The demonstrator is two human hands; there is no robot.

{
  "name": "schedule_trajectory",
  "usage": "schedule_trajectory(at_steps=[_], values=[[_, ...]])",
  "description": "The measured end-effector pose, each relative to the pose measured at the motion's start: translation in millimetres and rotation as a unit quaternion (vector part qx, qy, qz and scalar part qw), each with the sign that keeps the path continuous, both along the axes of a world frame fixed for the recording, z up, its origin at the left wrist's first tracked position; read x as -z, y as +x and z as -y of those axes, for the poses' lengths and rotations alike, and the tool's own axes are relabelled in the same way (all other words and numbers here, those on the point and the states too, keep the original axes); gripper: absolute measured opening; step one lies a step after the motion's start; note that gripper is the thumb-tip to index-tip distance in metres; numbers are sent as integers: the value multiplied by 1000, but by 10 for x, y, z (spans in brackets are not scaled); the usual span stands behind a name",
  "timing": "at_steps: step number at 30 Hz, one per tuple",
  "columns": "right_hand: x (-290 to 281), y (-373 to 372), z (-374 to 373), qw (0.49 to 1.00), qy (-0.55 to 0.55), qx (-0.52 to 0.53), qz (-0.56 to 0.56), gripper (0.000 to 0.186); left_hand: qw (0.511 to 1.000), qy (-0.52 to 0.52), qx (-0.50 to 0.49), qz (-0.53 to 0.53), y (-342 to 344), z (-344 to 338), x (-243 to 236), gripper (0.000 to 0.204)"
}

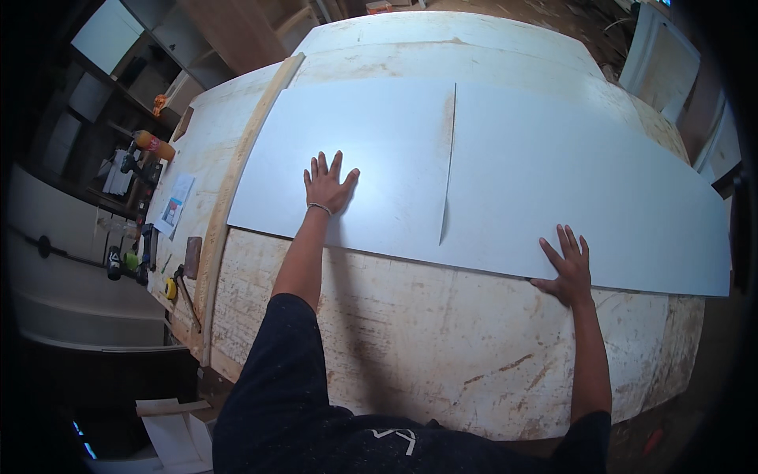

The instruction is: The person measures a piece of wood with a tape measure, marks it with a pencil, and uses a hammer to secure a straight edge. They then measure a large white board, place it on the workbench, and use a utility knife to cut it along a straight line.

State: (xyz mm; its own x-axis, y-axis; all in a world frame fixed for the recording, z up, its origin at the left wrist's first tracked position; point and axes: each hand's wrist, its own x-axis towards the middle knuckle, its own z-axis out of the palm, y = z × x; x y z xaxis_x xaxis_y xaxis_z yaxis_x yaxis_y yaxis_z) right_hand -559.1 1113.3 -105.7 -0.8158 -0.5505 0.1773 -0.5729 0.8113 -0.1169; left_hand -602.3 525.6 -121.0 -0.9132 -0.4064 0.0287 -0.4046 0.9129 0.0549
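Two white boards lie flat side by side on a worn worktable (442, 347). A thin dark seam runs between the left board (379, 134) and the right board (600, 182), with brownish dust near its far end. My left hand (328, 186) rests with spread fingers on the left board, a thin bracelet at the wrist. My right hand (570, 268) lies at the near edge of the right board, fingers stretched over its surface and the thumb along the edge. Neither hand grasps anything that I can see.
A wooden strip (245, 166) runs along the left boards' end. Beyond it lie a hammer (186, 296), a yellow tape measure (170, 287), a brown block (193, 257), a printed sheet (175, 205), a bottle of orange liquid (154, 145) and a cordless drill (125, 264). Panels (659, 63) lean at far right.
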Motion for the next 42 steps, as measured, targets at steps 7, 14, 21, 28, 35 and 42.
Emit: schedule_trajectory(at_steps=[7,14,21,28,35,42], values=[[-19,-140,22,1000,17,9,4,95,1000,-16,2,-2,-157,73,114,87],[-4,-172,-4,1000,17,13,-1,93,1000,-18,2,-7,-239,61,133,86],[8,-233,-36,999,38,15,-5,90,1000,-14,3,-4,-353,42,104,87],[3,-348,-37,999,39,5,-1,88,1000,-19,-2,5,-393,94,93,87],[69,-554,-475,996,86,14,-18,88,1000,-7,-3,1,-478,63,100,88],[166,-567,-709,993,99,59,-6,83,1000,-12,-4,-10,-944,155,119,86]])
